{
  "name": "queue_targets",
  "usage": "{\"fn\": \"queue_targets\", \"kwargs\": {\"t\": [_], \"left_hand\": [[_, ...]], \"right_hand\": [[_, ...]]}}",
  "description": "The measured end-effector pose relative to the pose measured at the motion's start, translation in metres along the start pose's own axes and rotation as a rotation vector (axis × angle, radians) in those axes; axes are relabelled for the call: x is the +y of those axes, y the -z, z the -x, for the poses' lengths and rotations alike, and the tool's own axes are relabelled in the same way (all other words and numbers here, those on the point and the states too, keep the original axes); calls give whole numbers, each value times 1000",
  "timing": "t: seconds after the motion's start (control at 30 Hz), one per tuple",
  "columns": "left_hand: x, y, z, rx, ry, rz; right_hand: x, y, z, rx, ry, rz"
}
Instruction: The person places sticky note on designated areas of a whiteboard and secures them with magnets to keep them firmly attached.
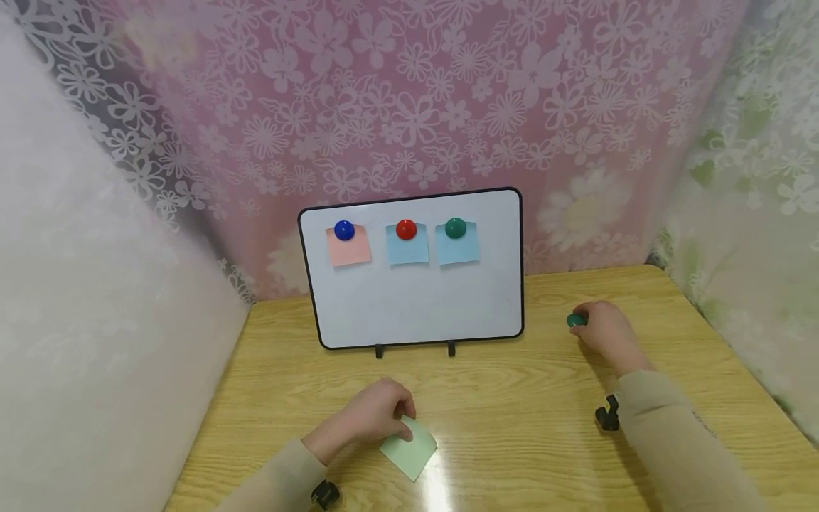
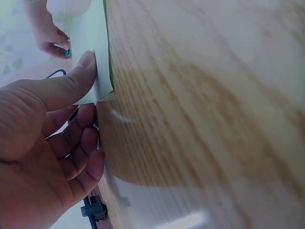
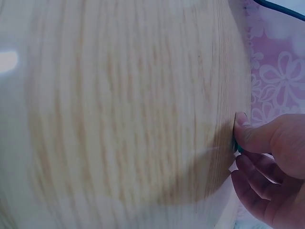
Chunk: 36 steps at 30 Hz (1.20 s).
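My left hand [image 1: 379, 412] pinches a pale green sticky note [image 1: 412, 449] by one corner, just above the table in front of the whiteboard. In the left wrist view the thumb lies flat over the note [image 2: 90, 28]. Over to the right, my right hand [image 1: 604, 328] grips a round green magnet [image 1: 576, 321] between thumb and fingers. Only a sliver of that magnet [image 3: 237, 145] shows in the right wrist view. The whiteboard [image 1: 416, 306] carries a pink note [image 1: 349, 252] under a blue magnet [image 1: 344, 230], and two blue notes under a red magnet [image 1: 406, 229] and another green magnet [image 1: 456, 227].
The black-framed board stands tilted on small black feet [image 1: 451, 348] toward the back of the wooden table [image 1: 512, 427]. Flowered pink cloth [image 1: 416, 107] hangs behind it. Pale cloths close off the left and right sides.
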<state>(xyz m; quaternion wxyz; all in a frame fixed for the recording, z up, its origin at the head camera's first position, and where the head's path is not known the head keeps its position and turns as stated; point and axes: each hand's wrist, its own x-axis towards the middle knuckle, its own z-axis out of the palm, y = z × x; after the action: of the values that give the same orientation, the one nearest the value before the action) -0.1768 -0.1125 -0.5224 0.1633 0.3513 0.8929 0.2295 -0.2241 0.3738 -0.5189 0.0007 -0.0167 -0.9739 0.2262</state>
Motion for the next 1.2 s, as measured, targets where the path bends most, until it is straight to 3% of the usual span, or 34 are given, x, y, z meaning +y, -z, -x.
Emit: {"fn": "queue_targets", "kwargs": {"t": [0.6, 1.2], "left_hand": [[1, -1, 1, -7, 42, 52], [-4, -2, 1, -19, 23, 142]], "right_hand": [[1, -1, 1, 15, -5, 9], [-3, 0, 4, 10, -19, 9]]}}
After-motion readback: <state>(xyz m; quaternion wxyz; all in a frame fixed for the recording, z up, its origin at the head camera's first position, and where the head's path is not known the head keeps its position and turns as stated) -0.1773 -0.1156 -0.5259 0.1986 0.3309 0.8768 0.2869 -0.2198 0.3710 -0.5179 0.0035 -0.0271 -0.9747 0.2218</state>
